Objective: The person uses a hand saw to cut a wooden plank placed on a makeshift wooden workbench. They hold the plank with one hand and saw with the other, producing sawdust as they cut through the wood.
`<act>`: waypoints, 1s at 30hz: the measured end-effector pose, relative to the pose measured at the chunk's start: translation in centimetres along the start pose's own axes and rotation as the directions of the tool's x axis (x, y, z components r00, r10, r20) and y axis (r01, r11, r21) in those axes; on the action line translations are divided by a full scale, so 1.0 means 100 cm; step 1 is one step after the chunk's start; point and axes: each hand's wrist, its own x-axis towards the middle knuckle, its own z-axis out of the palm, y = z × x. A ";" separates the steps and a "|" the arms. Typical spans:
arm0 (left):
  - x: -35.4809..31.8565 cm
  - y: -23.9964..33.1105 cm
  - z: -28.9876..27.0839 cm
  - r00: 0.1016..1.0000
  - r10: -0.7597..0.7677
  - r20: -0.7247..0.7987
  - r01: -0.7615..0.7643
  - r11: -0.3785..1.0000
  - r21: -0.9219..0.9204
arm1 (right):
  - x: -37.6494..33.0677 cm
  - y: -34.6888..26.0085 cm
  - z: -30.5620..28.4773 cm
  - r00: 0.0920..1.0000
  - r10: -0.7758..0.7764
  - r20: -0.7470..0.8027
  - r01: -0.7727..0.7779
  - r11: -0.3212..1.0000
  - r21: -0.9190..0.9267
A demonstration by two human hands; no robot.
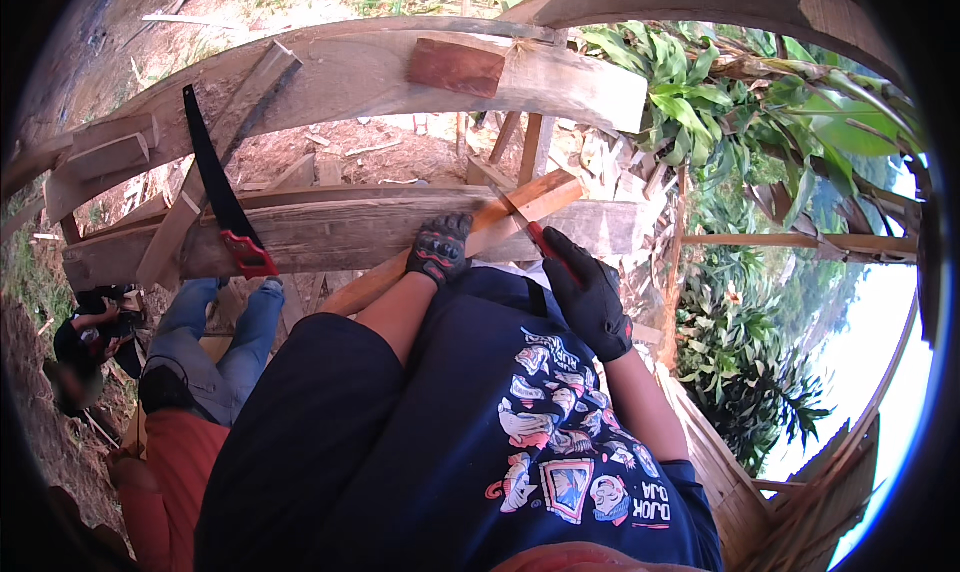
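A squared length of wood (545, 196) lies slantwise across a long weathered beam (350, 234), its far end pointing right. My left hand (440, 247), in a black glove, is closed over this wood and holds it on the beam. In my right hand (588, 297), also gloved in black, is the red handle of a handsaw (541, 237). The saw's thin blade crosses the wood a little right of my left hand. How deep the blade sits in the wood, I cannot tell.
Another handsaw (215, 177) with a black blade and red handle rests at the left. A wide plank (350, 77) with a reddish block (457, 67) spans the far side. People in a red shirt (180, 472) and dark clothes (95, 337) are at lower left. Leafy plants (690, 87) stand right.
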 end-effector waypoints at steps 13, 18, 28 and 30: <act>0.001 -0.005 0.010 0.999 0.026 -0.022 -0.027 0.999 -0.018 | -0.075 -0.051 -0.044 0.990 0.105 0.089 -0.112 0.991 0.079; 0.004 -0.012 0.022 0.995 0.056 -0.084 -0.057 0.998 -0.007 | -0.006 -0.007 -0.001 0.999 -0.006 0.051 0.007 1.000 -0.009; 0.009 -0.009 0.014 0.998 0.056 -0.042 -0.055 0.998 0.032 | 0.060 -0.013 -0.005 0.995 0.089 0.038 -0.086 0.993 -0.081; 0.008 -0.004 0.005 0.999 0.039 0.015 -0.039 0.999 -0.004 | 0.049 0.000 0.011 1.000 0.008 -0.028 -0.010 0.997 -0.080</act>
